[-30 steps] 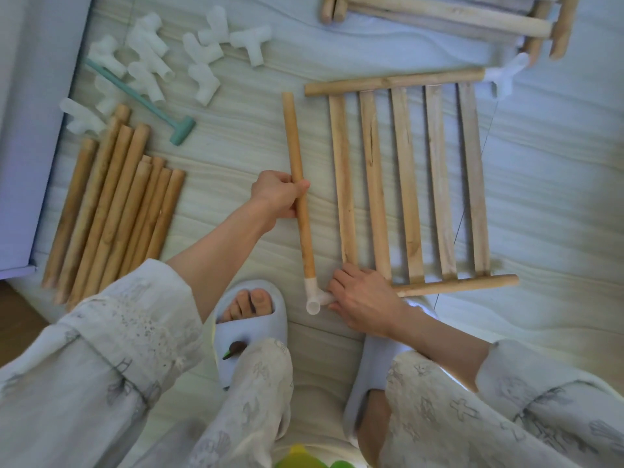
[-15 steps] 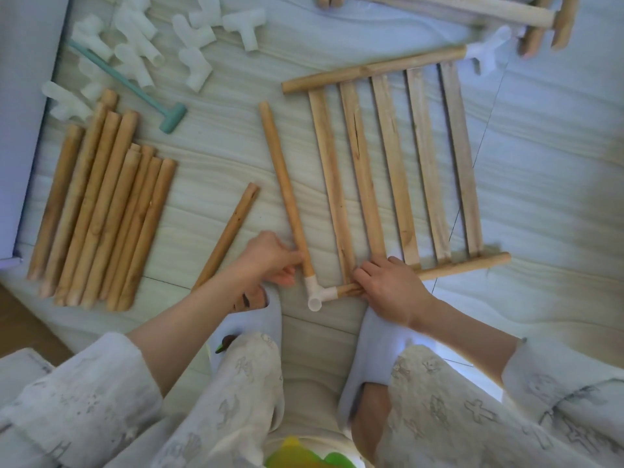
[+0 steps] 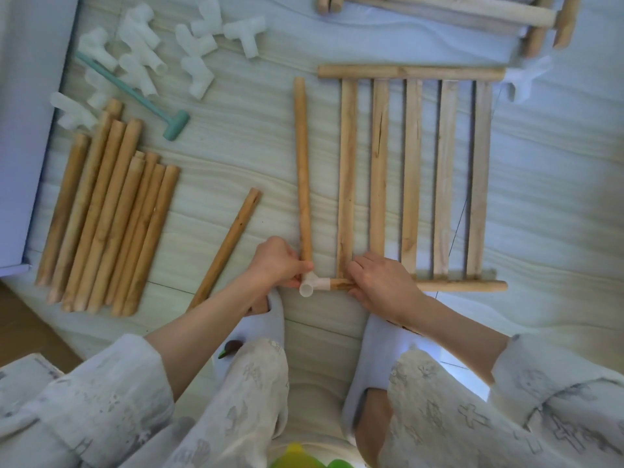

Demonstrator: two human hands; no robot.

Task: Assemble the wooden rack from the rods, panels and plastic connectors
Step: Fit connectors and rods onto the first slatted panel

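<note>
A slatted wooden panel (image 3: 413, 177) lies flat on the floor, with a rod along its far end and another rod (image 3: 462, 286) along its near end. A white plastic connector (image 3: 312, 285) sits on the near rod's left tip, and an upright rod (image 3: 301, 163) runs from it away from me. My left hand (image 3: 278, 263) grips the connector and the base of that rod. My right hand (image 3: 380, 283) grips the near rod just right of the connector. Another white connector (image 3: 521, 82) sits at the panel's far right corner.
A bundle of several rods (image 3: 104, 211) lies at the left, with one loose rod (image 3: 224, 248) beside my left arm. Several white connectors (image 3: 148, 52) and a teal mallet (image 3: 135, 96) lie at the far left. More wooden parts (image 3: 456, 11) lie at the top. My slippered feet are below the hands.
My left hand slid down the upright rod to the connector. My right hand shifted along the near rod, and the connector is now seated on the rod's tip. The rod stands straighter.
</note>
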